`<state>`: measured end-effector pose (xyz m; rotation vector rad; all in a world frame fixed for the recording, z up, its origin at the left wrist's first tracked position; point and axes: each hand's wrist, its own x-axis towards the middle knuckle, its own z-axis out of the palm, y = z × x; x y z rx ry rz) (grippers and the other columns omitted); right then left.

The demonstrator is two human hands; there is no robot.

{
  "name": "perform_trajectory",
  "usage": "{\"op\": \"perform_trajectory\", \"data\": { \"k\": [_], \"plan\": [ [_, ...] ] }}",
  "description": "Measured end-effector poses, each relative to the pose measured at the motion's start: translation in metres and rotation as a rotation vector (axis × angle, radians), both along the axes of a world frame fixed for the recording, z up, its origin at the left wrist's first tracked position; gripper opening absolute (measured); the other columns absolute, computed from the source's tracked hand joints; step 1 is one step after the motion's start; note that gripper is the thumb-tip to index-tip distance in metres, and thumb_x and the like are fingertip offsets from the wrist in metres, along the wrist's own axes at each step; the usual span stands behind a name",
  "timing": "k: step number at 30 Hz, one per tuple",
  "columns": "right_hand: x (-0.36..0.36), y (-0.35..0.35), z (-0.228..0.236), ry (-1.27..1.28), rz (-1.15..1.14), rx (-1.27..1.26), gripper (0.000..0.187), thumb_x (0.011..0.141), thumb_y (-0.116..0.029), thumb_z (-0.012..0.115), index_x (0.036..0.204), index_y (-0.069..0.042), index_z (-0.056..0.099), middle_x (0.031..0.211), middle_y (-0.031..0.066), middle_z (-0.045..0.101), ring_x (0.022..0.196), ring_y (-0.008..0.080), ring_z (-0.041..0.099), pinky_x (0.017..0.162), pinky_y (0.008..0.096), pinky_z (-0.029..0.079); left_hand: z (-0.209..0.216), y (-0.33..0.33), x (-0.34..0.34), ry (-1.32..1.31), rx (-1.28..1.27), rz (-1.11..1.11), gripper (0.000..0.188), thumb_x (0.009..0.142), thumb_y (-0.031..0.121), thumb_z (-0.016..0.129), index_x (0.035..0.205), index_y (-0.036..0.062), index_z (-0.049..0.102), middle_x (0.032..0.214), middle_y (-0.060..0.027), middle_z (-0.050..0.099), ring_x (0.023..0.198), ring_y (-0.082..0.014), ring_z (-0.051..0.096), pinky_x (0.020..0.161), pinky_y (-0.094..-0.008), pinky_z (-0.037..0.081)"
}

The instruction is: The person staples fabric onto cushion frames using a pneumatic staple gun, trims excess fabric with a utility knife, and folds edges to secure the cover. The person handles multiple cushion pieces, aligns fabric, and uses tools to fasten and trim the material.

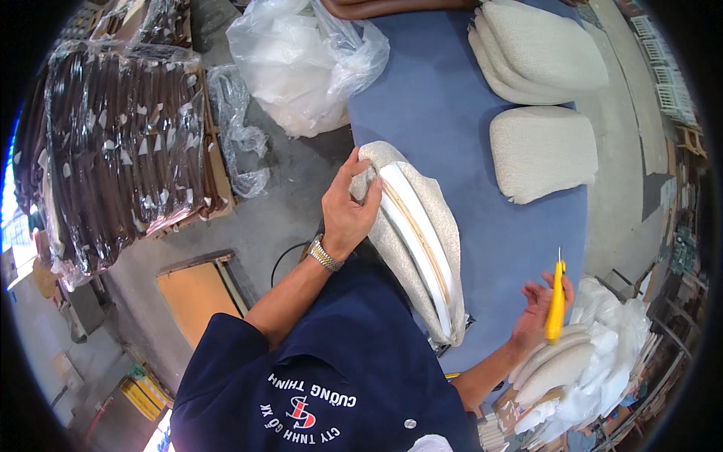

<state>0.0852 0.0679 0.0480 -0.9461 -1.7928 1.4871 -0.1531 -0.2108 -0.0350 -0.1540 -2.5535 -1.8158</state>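
Observation:
A curved seat cushion point(446, 218) stands on its edge at the near side of the blue table, close to my body. Its beige fabric is wrapped around white foam point(401, 197), and a thin strip of wood shows along the middle. My left hand point(348, 215) pinches the cushion's upper end, the thumb near the foam and the fingers over the fabric. Off to the right, my right hand point(533, 307) holds a yellow-handled tool point(556, 309) upright, its thin metal tip pointing away from me. The exact kind of tool is unclear.
Beige cushions point(544, 151) lie on the blue table point(422, 90), some stacked at the far right. More padded pieces point(556, 365) sit beside clear plastic at lower right. A large plastic bag point(301, 68) and wrapped brown parts point(124, 151) stand to the left.

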Motion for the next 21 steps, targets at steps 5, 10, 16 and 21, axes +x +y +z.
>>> {"op": "perform_trajectory", "data": {
  "k": [5,10,16,21],
  "plan": [
    [-0.087,-0.079,0.045,0.242,0.591,-0.109,0.104,0.08,-0.06,0.085,0.156,-0.007,0.038,0.147,0.0299,0.051,0.12,0.033,0.068,0.098,0.0473,0.06,-0.008,0.013,-0.011,0.22,-0.047,-0.077,0.019,0.09,0.004,0.076,0.108,0.0021,0.069,0.137,-0.0282,0.067,0.117,-0.0318,0.074,0.091,-0.0366,0.058],
    [-0.134,-0.09,0.052,0.146,0.69,-0.628,0.072,0.09,-0.039,0.074,0.146,-0.005,0.046,0.136,0.0312,0.057,0.113,0.0358,0.07,0.09,0.0482,0.061,-0.006,0.022,-0.02,0.155,-0.013,-0.064,0.016,0.091,0.003,0.074,0.106,0.001,0.068,0.137,-0.0292,0.066,0.108,-0.0318,0.077,0.084,-0.0351,0.059],
    [-0.196,-0.101,0.044,-0.414,0.815,0.146,0.05,0.097,-0.003,0.067,0.145,-0.011,0.056,0.119,0.0184,0.072,0.097,0.0309,0.075,0.079,0.0409,0.059,-0.012,0.03,-0.026,0.09,0.077,-0.096,0.011,0.094,0.002,0.071,0.102,0.0007,0.063,0.14,-0.029,0.064,0.09,-0.0299,0.078,0.072,-0.034,0.058],
    [-0.214,-0.099,0.03,-0.541,0.863,0.51,0.045,0.097,-0.008,0.067,0.142,-0.011,0.06,0.123,0.0188,0.072,0.105,0.0385,0.073,0.087,0.0418,0.058,-0.016,0.036,-0.036,0.075,0.075,-0.142,0.013,0.094,0.002,0.071,0.104,0.0004,0.063,0.141,-0.0271,0.064,0.079,-0.0323,0.077,0.066,-0.035,0.059]
  ]
}}
